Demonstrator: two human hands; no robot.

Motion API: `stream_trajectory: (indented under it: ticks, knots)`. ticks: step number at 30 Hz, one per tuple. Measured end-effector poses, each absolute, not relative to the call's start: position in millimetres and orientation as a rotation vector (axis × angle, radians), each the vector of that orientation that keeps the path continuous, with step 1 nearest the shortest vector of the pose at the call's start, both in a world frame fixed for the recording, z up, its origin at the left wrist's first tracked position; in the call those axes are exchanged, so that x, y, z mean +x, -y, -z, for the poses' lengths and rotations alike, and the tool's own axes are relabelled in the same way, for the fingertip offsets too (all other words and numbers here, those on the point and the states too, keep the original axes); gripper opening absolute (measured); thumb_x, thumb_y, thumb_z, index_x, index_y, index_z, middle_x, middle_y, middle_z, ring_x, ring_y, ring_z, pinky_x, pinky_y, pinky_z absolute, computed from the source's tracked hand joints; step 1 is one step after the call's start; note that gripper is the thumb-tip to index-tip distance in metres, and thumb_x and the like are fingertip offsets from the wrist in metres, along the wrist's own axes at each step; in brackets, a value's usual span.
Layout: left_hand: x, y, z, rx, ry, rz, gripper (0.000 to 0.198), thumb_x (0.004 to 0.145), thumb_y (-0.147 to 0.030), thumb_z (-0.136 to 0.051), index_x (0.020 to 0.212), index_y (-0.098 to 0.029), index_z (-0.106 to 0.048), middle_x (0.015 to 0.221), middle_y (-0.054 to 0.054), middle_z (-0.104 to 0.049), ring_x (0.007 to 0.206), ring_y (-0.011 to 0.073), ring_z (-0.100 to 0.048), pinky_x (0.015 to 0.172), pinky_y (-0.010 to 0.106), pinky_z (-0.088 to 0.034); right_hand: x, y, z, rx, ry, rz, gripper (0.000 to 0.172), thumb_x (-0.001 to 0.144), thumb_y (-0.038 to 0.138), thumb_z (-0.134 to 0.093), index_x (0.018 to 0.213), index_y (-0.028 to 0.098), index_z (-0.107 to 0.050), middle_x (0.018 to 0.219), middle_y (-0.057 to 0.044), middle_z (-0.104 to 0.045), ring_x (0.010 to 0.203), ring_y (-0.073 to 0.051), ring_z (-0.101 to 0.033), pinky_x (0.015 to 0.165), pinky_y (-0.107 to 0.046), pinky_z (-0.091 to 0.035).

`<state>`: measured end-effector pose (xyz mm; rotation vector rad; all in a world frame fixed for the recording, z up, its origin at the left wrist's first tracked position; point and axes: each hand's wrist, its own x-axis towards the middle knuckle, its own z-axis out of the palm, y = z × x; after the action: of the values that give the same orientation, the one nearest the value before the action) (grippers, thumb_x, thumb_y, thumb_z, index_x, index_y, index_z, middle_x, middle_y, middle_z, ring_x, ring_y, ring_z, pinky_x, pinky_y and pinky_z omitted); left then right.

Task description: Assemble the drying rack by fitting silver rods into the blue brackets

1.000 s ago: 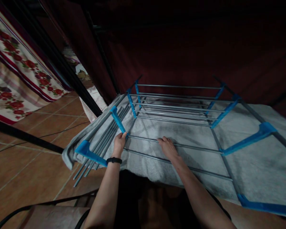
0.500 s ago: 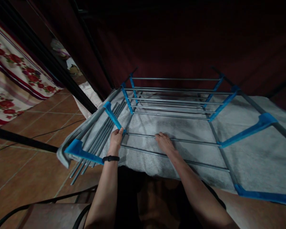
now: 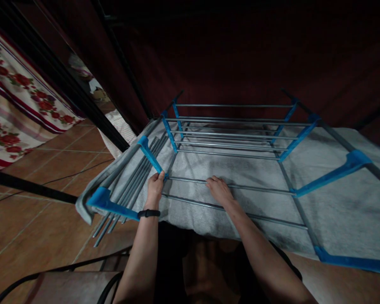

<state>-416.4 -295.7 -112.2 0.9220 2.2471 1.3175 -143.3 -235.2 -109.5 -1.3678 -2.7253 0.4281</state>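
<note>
A rack of grey metal rods (image 3: 234, 137) and blue plastic connectors (image 3: 299, 137) lies on a grey cloth (image 3: 335, 211) on the floor. My left hand (image 3: 154, 190), with a black band on the wrist, is closed around the rod's end at a blue connector (image 3: 150, 154). My right hand (image 3: 220, 192) rests on the near cross rod (image 3: 256, 188), fingers curled over it. A bundle of loose grey rods (image 3: 129, 192) lies left of my left hand.
Brown floor tiles (image 3: 34, 219) spread to the left, crossed by a black bar (image 3: 25, 185). A floral cloth (image 3: 15, 109) hangs at the far left. Dark red fabric (image 3: 240, 55) fills the back. A dark curved frame (image 3: 50, 272) sits near the bottom left.
The view has shifted slightly, so the rack sits higher in the picture than a second ago. Both hands stay on the same rod with almost no movement.
</note>
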Motion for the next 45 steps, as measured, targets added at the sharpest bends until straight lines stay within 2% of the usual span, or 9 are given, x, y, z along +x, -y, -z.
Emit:
stream_trajectory:
  ticks: [8,21,26,31,40,45]
  knots:
    - [-416.0,295.2,116.4,0.893,-2.085,-1.439,0.043,0.076,-0.061,-0.052,0.073,-0.019,-0.057,0.06,-0.001,-0.05,0.059,0.0147,-0.046,0.056,0.027,-0.037,-142.2,235.3,107.4,-1.379,2.72,-0.437,0.028,0.099,0.028,-0.038,0.107,0.02,-0.064,0.111,-0.008,-0.063,0.101,-0.018,-0.059,0.092,-0.028,-0.039]
    - [-414.2,295.9,116.8,0.918,-2.155,-1.395,0.046,0.078,-0.064,-0.05,0.068,-0.019,-0.056,0.059,0.001,-0.05,0.063,0.0177,-0.048,0.055,0.028,-0.036,-139.8,234.7,112.6,-1.274,2.754,-0.361,0.028,0.1,0.026,-0.036,0.102,0.02,-0.062,0.109,-0.007,-0.065,0.102,-0.018,-0.06,0.091,-0.029,-0.039]
    - [-413.2,297.3,117.0,0.953,-2.195,-1.375,0.041,0.081,-0.057,-0.05,0.062,-0.021,-0.051,0.056,-0.001,-0.043,0.058,0.015,-0.042,0.053,0.027,-0.032,-137.6,234.5,111.5,-1.273,2.765,-0.375,0.029,0.1,0.027,-0.035,0.103,0.02,-0.063,0.109,-0.007,-0.066,0.103,-0.018,-0.06,0.091,-0.03,-0.04]
    - [-406.0,297.7,115.0,0.98,-2.216,-1.366,0.038,0.082,-0.054,-0.047,0.062,-0.021,-0.049,0.057,-0.001,-0.044,0.059,0.0153,-0.043,0.054,0.027,-0.032,-145.8,238.2,116.3,-1.28,2.744,-0.315,0.03,0.1,0.03,-0.035,0.108,0.019,-0.062,0.11,-0.009,-0.067,0.105,-0.02,-0.06,0.094,-0.033,-0.039]
    - [-400.6,297.1,111.4,0.982,-2.231,-1.367,0.036,0.082,-0.051,-0.047,0.064,-0.021,-0.052,0.06,0.002,-0.052,0.065,0.0179,-0.049,0.056,0.028,-0.035,-148.9,238.1,110.3,-1.316,2.729,-0.396,0.035,0.101,0.036,-0.031,0.105,0.023,-0.062,0.108,-0.006,-0.069,0.1,-0.018,-0.063,0.083,-0.029,-0.042]
    - [-400.0,297.0,110.2,0.986,-2.328,-1.33,0.037,0.082,-0.051,-0.045,0.06,-0.022,-0.047,0.056,0.001,-0.045,0.061,0.0166,-0.045,0.055,0.028,-0.032,-149.4,237.7,107.5,-1.304,2.744,-0.416,0.036,0.102,0.036,-0.029,0.11,0.024,-0.062,0.112,-0.006,-0.069,0.1,-0.018,-0.064,0.081,-0.029,-0.042]
